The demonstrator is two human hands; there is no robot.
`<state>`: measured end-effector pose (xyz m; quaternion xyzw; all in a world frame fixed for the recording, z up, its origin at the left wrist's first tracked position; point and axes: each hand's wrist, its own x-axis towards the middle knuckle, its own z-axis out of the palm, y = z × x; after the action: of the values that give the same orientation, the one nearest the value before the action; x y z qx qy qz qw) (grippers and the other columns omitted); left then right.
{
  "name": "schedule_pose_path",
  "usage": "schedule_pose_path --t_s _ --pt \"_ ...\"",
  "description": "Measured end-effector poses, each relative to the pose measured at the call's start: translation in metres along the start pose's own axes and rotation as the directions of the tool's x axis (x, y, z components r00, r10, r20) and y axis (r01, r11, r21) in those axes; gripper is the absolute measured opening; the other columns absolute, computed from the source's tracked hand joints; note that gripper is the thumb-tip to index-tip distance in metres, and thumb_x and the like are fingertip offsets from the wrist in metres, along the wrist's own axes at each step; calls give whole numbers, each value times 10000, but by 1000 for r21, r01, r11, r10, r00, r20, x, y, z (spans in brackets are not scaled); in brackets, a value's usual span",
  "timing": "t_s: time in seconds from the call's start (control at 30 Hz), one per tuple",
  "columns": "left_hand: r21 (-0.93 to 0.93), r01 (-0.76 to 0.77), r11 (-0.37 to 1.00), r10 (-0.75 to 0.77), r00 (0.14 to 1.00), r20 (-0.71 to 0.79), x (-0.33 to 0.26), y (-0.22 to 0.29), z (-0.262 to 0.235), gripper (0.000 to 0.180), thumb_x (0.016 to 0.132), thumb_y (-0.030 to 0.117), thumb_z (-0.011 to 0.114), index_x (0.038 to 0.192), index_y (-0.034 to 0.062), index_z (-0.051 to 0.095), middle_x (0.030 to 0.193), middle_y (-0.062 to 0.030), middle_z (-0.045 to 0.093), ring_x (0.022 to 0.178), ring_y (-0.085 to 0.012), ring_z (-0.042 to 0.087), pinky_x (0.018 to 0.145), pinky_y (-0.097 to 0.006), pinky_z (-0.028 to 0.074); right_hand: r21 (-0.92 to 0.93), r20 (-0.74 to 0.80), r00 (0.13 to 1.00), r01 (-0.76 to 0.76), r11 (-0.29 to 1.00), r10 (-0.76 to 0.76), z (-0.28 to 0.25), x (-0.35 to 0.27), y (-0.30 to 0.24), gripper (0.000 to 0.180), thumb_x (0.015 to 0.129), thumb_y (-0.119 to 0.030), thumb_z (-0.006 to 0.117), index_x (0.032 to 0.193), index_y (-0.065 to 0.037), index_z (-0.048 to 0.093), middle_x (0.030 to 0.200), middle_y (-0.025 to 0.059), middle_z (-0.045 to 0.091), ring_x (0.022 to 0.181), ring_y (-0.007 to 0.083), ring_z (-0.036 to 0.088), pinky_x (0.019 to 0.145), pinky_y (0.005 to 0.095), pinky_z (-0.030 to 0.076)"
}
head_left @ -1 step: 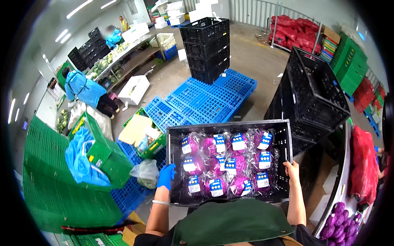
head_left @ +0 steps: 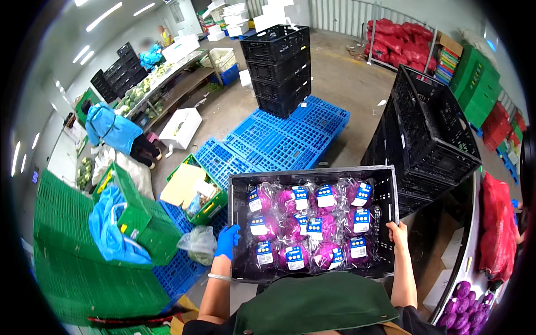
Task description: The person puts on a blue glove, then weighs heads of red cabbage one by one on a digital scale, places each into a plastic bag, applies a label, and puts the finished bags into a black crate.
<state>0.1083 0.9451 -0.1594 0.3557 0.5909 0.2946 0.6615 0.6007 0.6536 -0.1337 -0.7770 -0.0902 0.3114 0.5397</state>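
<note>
In front of me is a black plastic crate (head_left: 312, 171), held level by its two short sides. Inside lie several purple cabbages (head_left: 321, 225), each wrapped in clear film with a blue and white label, set in rows. My left hand (head_left: 227, 242), in a blue glove, is closed on the crate's left side. My bare right hand (head_left: 397, 233) grips the right side, fingers hooked over the wall. Part of each hand's fingers is hidden by the crate wall. A dark green apron (head_left: 312, 301) covers my front, just below the crate.
Ahead, a stack of black crates (head_left: 277, 72) stands on blue pallets (head_left: 290, 134). More stacked black crates (head_left: 430, 134) rise close on my right, beside a table with loose purple cabbages (head_left: 463, 307). Green crates (head_left: 148, 223) stand at left. A person in blue (head_left: 111, 127) works farther off.
The view has shifted very slightly. Both hands keep their hold, and the crate with the cabbages stays nearly in the same place.
</note>
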Motion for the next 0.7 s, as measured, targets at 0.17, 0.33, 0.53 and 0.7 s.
schedule_pose_path --t_s 0.17,0.33,0.53,0.7 --pt "-44 -53 998 51 997 -55 73 51 62 99 834 171 649 836 109 572 578 31 488 443 -64 426 409 -213 316 -3 31 998 -52 999 52 42 137 -8 141 754 -136 662 713 -71 544 493 -37 442 370 73 378 356 257 274" --pt "-7 108 994 -108 988 -115 115 96 76 85 857 189 604 809 122 626 568 44 513 434 -62 462 396 -196 362 -57 150 988 -37 998 45 92 230 -83 154 753 -144 652 699 -64 533 512 -40 448 384 64 381 367 250 272" --pt "88 70 994 -56 987 -150 160 166 132 67 894 226 608 876 165 584 581 67 465 426 -26 401 382 -166 309 11 114 979 -173 985 170 110 264 -97 180 761 -138 647 695 -85 488 537 -29 441 410 73 403 380 244 287" --pt "58 56 997 -52 997 -62 273 178 192 155 880 254 597 925 118 656 708 48 596 542 -51 530 493 -180 441 5 70 979 -191 982 190 125 362 -108 190 762 -138 648 682 -88 482 532 -34 442 398 73 390 370 247 274"
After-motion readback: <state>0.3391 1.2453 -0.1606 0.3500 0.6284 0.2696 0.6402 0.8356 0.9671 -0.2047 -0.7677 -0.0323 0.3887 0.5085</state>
